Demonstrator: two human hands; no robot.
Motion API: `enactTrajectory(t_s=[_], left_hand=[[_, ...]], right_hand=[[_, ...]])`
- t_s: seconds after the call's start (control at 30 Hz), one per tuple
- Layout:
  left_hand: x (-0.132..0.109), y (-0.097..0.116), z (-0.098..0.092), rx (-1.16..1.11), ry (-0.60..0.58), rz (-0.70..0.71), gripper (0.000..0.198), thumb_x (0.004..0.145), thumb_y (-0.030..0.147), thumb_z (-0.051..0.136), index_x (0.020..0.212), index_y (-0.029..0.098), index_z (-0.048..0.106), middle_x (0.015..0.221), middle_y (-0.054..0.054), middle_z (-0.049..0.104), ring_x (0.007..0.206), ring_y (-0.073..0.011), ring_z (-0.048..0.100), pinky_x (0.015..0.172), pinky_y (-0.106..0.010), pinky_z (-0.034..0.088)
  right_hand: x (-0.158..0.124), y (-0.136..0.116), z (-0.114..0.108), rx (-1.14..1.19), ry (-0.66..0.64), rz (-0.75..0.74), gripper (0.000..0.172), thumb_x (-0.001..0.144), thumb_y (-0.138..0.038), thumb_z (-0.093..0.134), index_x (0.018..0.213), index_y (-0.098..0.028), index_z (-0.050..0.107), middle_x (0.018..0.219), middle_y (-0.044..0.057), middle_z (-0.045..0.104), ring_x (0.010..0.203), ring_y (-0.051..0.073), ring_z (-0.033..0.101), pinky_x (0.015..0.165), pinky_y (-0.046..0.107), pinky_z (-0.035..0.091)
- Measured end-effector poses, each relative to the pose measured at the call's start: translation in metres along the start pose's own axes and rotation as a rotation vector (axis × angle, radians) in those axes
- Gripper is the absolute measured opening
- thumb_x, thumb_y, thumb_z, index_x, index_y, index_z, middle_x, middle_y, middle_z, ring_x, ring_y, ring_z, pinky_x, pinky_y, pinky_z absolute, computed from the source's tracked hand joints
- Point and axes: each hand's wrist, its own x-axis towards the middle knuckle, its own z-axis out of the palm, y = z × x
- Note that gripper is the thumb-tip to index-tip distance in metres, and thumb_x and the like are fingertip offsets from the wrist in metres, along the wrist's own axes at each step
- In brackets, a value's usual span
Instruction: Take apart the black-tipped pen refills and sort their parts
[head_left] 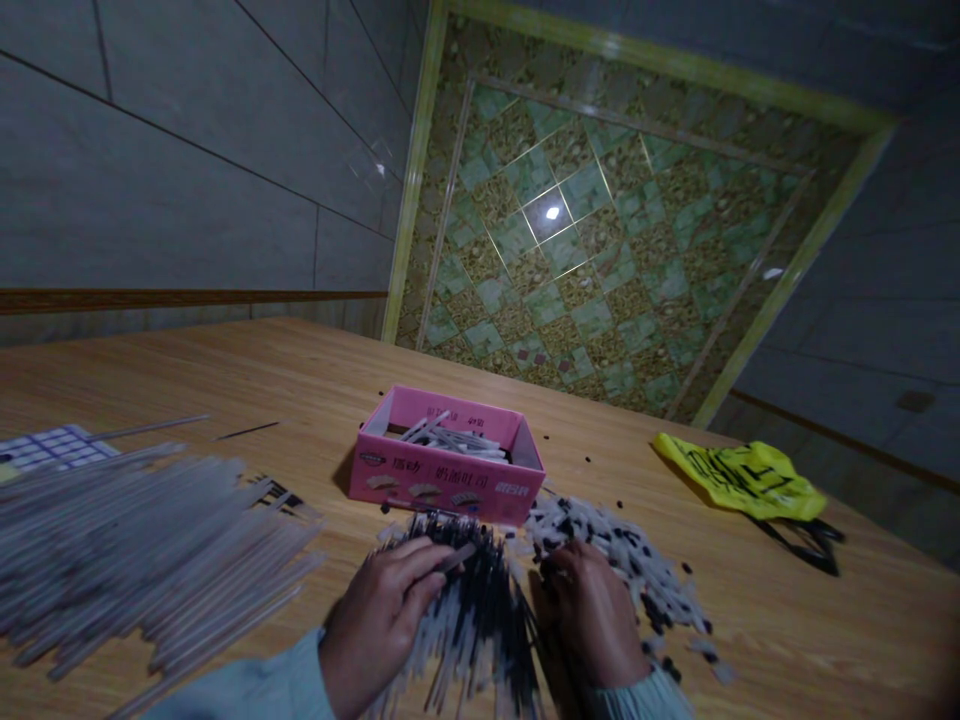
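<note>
My left hand [394, 612] is closed in a pinch around a short translucent tube [455, 558], tilted up to the right. Beneath it lies a heap of thin dark and pale sticks [480, 610], running toward the table's near side. My right hand [589, 610] is at the near left edge of a pile of small white and black pieces [622, 548], fingers bent down and together. Whatever those fingers grip is hidden. Just beyond both hands stands an open pink cardboard box [450, 485], holding several short whitish tubes [457, 437].
Long translucent tubes [150, 550] cover the table's left side, beside a blue-and-white checked sheet [56, 447]. A yellow bag [739, 478] with black straps lies at the right. Small black bits are scattered on the wooden table [300, 370]. Tiled walls [225, 150] stand behind.
</note>
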Motion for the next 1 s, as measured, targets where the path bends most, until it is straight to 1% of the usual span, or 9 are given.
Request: enactTrajectory(t_s=[0.1, 0.23, 0.47, 0.53, 0.6, 0.7, 0.77, 0.9, 1.0], left_hand=[[-0.001, -0.002, 0.001, 0.024, 0.013, 0.025, 0.027, 0.085, 0.03, 0.045, 0.1, 0.028, 0.067, 0.105, -0.005, 0.069, 0.101, -0.0224, 0.061, 0.082, -0.03, 0.048], [-0.002, -0.003, 0.002, 0.055, -0.005, 0.028, 0.027, 0.086, 0.031, 0.044, 0.101, 0.028, 0.067, 0.106, -0.004, 0.069, 0.101, -0.0218, 0.061, 0.084, -0.031, 0.048], [-0.001, -0.003, 0.002, 0.143, -0.026, 0.025, 0.03, 0.087, 0.032, 0.042, 0.103, 0.026, 0.066, 0.108, -0.005, 0.068, 0.102, -0.0219, 0.061, 0.087, -0.033, 0.048], [-0.002, -0.002, 0.002, 0.156, -0.054, 0.07, 0.03, 0.087, 0.029, 0.041, 0.106, 0.027, 0.064, 0.106, -0.004, 0.068, 0.098, -0.0201, 0.062, 0.084, -0.031, 0.049], [-0.002, 0.0, 0.0, 0.164, -0.093, 0.116, 0.03, 0.087, 0.024, 0.04, 0.106, 0.028, 0.063, 0.102, -0.003, 0.068, 0.092, -0.0178, 0.063, 0.081, -0.029, 0.05], [-0.003, 0.006, -0.002, 0.187, -0.116, 0.148, 0.03, 0.086, 0.019, 0.04, 0.103, 0.027, 0.063, 0.092, -0.003, 0.067, 0.082, -0.0161, 0.064, 0.074, -0.025, 0.05], [-0.002, 0.009, -0.004, 0.209, -0.108, 0.154, 0.03, 0.085, 0.016, 0.04, 0.1, 0.026, 0.064, 0.087, -0.003, 0.066, 0.079, -0.0161, 0.063, 0.07, -0.024, 0.049], [-0.001, 0.011, -0.006, 0.26, -0.146, 0.149, 0.029, 0.083, 0.013, 0.04, 0.096, 0.026, 0.063, 0.083, -0.003, 0.064, 0.077, -0.0165, 0.062, 0.067, -0.025, 0.048], [-0.001, 0.01, -0.006, 0.294, -0.202, 0.125, 0.03, 0.083, 0.012, 0.039, 0.097, 0.026, 0.062, 0.084, -0.003, 0.063, 0.079, -0.0173, 0.062, 0.068, -0.027, 0.047]], right_hand=[[0.0, 0.0, 0.0, -0.149, -0.066, 0.004, 0.021, 0.07, -0.013, 0.051, 0.061, -0.023, 0.066, 0.074, 0.004, 0.061, 0.075, 0.019, 0.056, 0.057, 0.026, 0.031], [0.001, -0.001, 0.003, -0.184, -0.115, 0.011, 0.021, 0.071, -0.015, 0.05, 0.061, -0.023, 0.066, 0.074, 0.004, 0.062, 0.075, 0.018, 0.057, 0.056, 0.026, 0.03], [-0.002, 0.003, 0.01, -0.121, -0.074, 0.029, 0.017, 0.07, -0.011, 0.049, 0.066, -0.02, 0.063, 0.077, 0.006, 0.063, 0.076, 0.022, 0.059, 0.059, 0.027, 0.034], [-0.004, -0.003, 0.008, 0.036, -0.015, 0.041, 0.013, 0.073, -0.014, 0.049, 0.074, -0.018, 0.062, 0.079, 0.007, 0.063, 0.076, 0.023, 0.059, 0.063, 0.028, 0.038], [-0.007, -0.015, 0.004, 0.348, 0.028, 0.041, 0.013, 0.079, -0.022, 0.049, 0.083, -0.018, 0.061, 0.079, 0.007, 0.064, 0.076, 0.022, 0.059, 0.065, 0.029, 0.042], [-0.012, -0.038, 0.003, 0.911, -0.02, 0.062, 0.015, 0.08, -0.031, 0.053, 0.084, -0.019, 0.062, 0.079, 0.005, 0.064, 0.074, 0.021, 0.06, 0.062, 0.027, 0.047], [-0.016, -0.05, 0.006, 1.13, -0.078, 0.103, 0.017, 0.075, -0.032, 0.061, 0.082, -0.018, 0.066, 0.081, 0.006, 0.065, 0.071, 0.02, 0.06, 0.058, 0.027, 0.048], [-0.021, -0.058, 0.014, 1.31, -0.109, 0.169, 0.019, 0.067, -0.027, 0.071, 0.083, -0.018, 0.067, 0.076, 0.005, 0.066, 0.067, 0.018, 0.059, 0.059, 0.027, 0.048], [-0.021, -0.058, 0.012, 1.255, -0.051, 0.158, 0.011, 0.066, -0.025, 0.071, 0.072, -0.018, 0.066, 0.065, 0.002, 0.064, 0.062, 0.016, 0.057, 0.058, 0.025, 0.046]])
